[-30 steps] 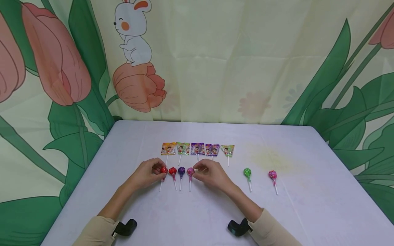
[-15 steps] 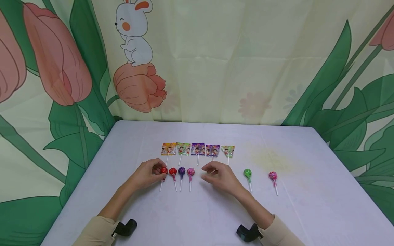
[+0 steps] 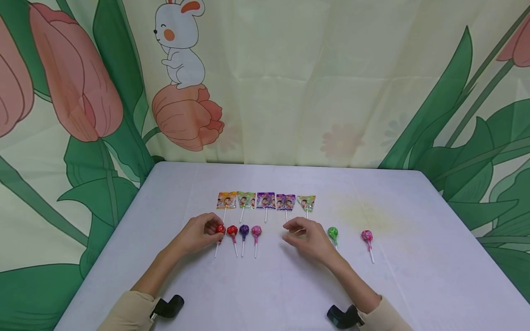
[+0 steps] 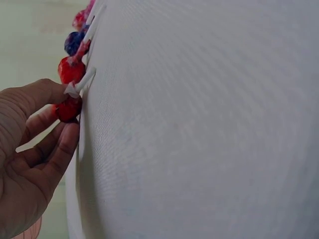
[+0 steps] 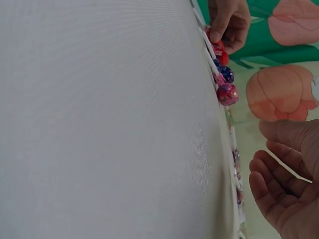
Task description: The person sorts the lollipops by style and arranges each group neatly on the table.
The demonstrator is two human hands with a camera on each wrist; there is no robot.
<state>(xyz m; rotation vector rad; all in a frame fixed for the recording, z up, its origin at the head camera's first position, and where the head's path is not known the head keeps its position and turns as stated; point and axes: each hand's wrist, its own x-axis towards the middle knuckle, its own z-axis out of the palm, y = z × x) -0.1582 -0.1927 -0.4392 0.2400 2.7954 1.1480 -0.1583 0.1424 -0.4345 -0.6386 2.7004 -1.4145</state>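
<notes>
At the left end of a short row of lollipops, my left hand [image 3: 200, 234] pinches a red lollipop [image 4: 69, 108] between thumb and fingers, its white stick resting toward me. Beside it lie a second red lollipop [image 3: 232, 231], a purple lollipop [image 3: 244, 230] and a pink lollipop [image 3: 256, 231]. To the right of the pink one, my right hand [image 3: 310, 239] hovers over the cloth with relaxed, parted fingers and holds nothing. Just past its knuckles is a green lollipop [image 3: 333, 232], its stick partly hidden by the hand.
Behind the row lie several flat-wrapped lollipops, among them an orange one [image 3: 226, 200] and a purple one [image 3: 266, 200]. Another pink lollipop [image 3: 366, 236] lies far right. A white cloth covers the table [image 3: 232, 294]. A printed curtain [image 3: 281, 92] hangs behind it.
My right hand has let go of the pink lollipop and moved right, toward the green one. My left hand stays on the red lollipop.
</notes>
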